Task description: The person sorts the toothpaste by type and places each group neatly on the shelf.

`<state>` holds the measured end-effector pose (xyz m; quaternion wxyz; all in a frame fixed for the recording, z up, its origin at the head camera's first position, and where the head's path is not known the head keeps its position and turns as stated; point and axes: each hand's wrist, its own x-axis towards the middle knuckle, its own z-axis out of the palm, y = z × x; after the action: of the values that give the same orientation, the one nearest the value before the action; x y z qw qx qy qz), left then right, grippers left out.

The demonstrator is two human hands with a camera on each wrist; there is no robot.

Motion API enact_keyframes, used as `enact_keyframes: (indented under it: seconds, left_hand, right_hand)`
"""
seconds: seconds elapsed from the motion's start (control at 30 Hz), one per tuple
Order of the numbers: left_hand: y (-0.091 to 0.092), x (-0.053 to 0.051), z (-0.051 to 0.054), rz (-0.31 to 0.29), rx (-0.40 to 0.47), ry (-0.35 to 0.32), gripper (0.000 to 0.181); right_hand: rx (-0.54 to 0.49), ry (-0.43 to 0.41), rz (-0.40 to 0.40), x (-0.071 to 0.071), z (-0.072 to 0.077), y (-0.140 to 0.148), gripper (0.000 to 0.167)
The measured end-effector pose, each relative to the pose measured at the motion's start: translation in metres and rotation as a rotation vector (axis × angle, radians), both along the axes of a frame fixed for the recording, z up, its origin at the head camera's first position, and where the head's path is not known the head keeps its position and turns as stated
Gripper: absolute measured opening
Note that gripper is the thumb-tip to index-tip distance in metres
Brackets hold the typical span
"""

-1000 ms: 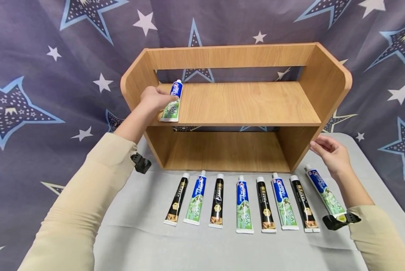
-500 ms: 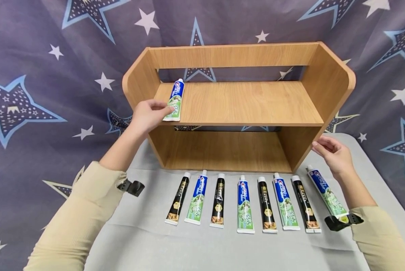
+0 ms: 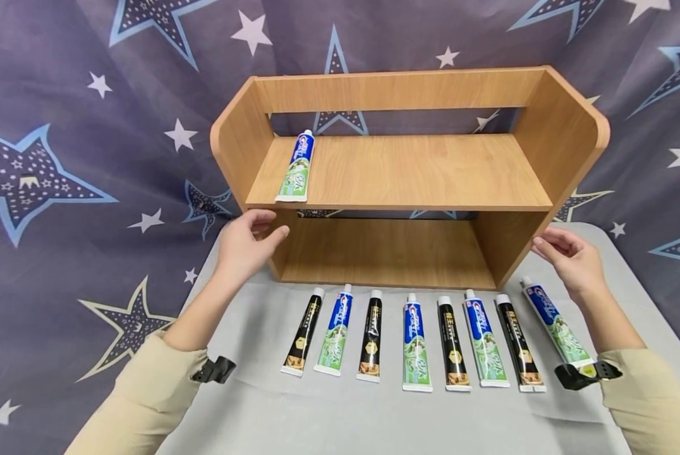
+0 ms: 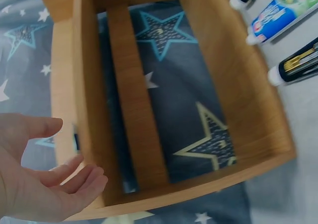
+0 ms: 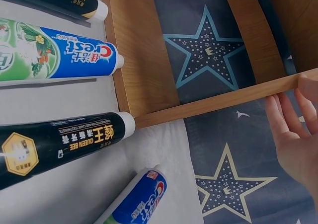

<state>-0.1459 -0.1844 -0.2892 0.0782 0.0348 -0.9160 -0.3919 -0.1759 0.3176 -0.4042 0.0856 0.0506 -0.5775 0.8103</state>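
Blue-and-green toothpaste tube [image 3: 297, 167]: apparently placed on tan wooden shelf [image 3: 419, 170]. Left hand [image 3: 246, 243]: empty, parted; pale tabletop [image 3: 340, 423] reach presumably next. Right hand [image 3: 580, 270]: pinches shelf side.

We wear pale tan sleeves [image 3: 141, 392]; they are plain with a few wrinkles; by each cuff [image 3: 189, 360] we have a chunky black box [image 3: 223, 370] on a black strap [image 3: 608, 370].

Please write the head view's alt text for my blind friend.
One toothpaste tube lies on the upper level of a wooden shelf; eight more tubes lie on the table in front. An empty left hand and a right hand flank the shelf.
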Motion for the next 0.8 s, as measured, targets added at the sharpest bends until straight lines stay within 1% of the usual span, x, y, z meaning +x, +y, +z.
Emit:
enact_keyframes:
  seconds: [0.1,0.13,0.33,0.4,0.53,0.63,0.8]
  left_hand:
    - [-0.002,0.004,-0.018,-0.022,-0.008,-0.031,0.041]
    - [-0.003,0.005,-0.024,-0.021,-0.016,-0.046,0.041]
    - [-0.005,0.006,-0.063,-0.021,-0.05,-0.139,0.039]
    - [-0.005,0.006,-0.075,-0.023,-0.056,-0.162,0.038]
    - [-0.006,0.006,-0.098,-0.023,-0.056,-0.192,0.036]
    - [-0.008,0.009,-0.112,-0.025,-0.059,-0.212,0.034]
    - [-0.009,0.014,-0.131,-0.041,-0.041,-0.253,0.034]
  right_hand:
    - [-0.014,0.006,-0.004,0.0,0.001,0.0,0.031]
    - [-0.006,0.007,-0.007,0.0,0.0,0.0,0.031]
    - [0.179,-0.023,-0.068,0.0,0.0,0.003,0.031]
    - [0.211,-0.038,-0.081,-0.001,0.0,0.004,0.032]
    - [0.222,-0.063,-0.091,-0.002,0.001,0.006,0.034]
    - [0.198,-0.063,-0.082,-0.002,0.003,0.004,0.034]
    - [0.129,-0.02,-0.043,-0.001,0.003,0.002,0.035]
